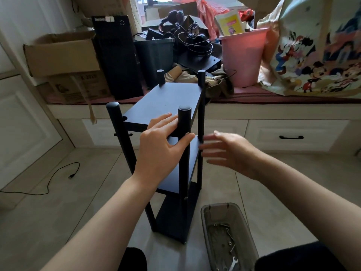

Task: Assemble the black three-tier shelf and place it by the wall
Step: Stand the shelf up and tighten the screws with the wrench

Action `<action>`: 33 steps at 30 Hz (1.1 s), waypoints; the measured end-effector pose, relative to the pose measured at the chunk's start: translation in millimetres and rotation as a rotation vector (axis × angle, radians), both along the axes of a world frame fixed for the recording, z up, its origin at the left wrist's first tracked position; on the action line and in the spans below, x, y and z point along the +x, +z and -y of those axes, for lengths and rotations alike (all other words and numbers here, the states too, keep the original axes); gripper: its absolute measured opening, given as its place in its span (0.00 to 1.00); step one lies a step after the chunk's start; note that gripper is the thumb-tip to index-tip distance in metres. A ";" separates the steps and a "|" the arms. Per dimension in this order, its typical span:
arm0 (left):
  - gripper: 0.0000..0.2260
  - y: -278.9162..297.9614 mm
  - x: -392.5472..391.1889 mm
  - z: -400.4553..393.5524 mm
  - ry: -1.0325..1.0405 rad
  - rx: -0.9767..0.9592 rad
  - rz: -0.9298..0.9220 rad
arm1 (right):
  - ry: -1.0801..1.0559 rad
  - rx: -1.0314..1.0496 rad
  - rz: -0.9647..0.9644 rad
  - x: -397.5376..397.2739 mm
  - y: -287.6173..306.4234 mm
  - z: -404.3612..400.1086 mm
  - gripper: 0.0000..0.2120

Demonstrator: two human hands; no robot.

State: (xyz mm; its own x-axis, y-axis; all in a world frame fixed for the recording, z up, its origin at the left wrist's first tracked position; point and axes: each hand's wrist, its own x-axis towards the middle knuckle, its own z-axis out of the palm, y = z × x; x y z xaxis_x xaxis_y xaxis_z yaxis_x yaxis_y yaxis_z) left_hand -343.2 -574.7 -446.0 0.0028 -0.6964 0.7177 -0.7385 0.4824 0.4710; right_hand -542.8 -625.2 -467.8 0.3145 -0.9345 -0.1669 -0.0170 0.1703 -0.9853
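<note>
So the black three-tier shelf with round posts (172, 145) looks fully put together at this point, all three boards in and standing upright on the pale tiled floor (58, 202), so I'd say the assembly part is basically done and what's left is getting it over to the wall

Left hand (162, 145) is laid on the near edge of the top board with fingers out straight, thumb hooked against the front post just right of it, more steadying than gripping. Right hand (226, 151) is hovering released just right of the shelf, fingers spread, holding nothing (it's a bit blurry so can't swear it isn't brushing the side post)

Next move probably needs both hands on the posts or under the top board to lift it straight up

Room-wise: the clear plastic bin of screws and wrenches (228, 237) sits just below the right hand, easy to kick. Beyond both hands is the cluttered window bench with white drawers (273, 132). Left of the left hand there's open floor, only a black cable (58, 175) lying there
</note>
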 end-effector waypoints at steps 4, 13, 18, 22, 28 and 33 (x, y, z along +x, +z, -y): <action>0.19 1.5 -0.5 -0.7 -0.002 -0.008 -0.001 | 0.114 0.087 -0.380 -20.4 -47.5 -7.7 0.14; 0.18 1.3 -1.5 -2.2 -0.013 0.001 0.007 | 0.202 0.302 -0.777 -25.2 -186.5 -2.2 0.11; 0.17 -0.1 -2.2 -2.9 -0.009 -0.016 0.000 | 0.273 0.335 -0.994 -23.8 -275.4 -13.7 0.03; 0.17 -0.9 -2.9 -2.6 -0.001 -0.037 0.017 | 0.296 0.323 -1.135 -32.6 -328.9 -21.5 0.02; 0.17 -1.8 -2.5 -2.4 0.016 0.009 0.002 | 0.317 0.273 -1.200 -51.8 -380.8 -26.6 0.12; 0.16 -1.9 -3.1 -2.7 0.021 0.022 -0.011 | 0.264 0.148 -1.238 -50.8 -394.9 -28.3 0.18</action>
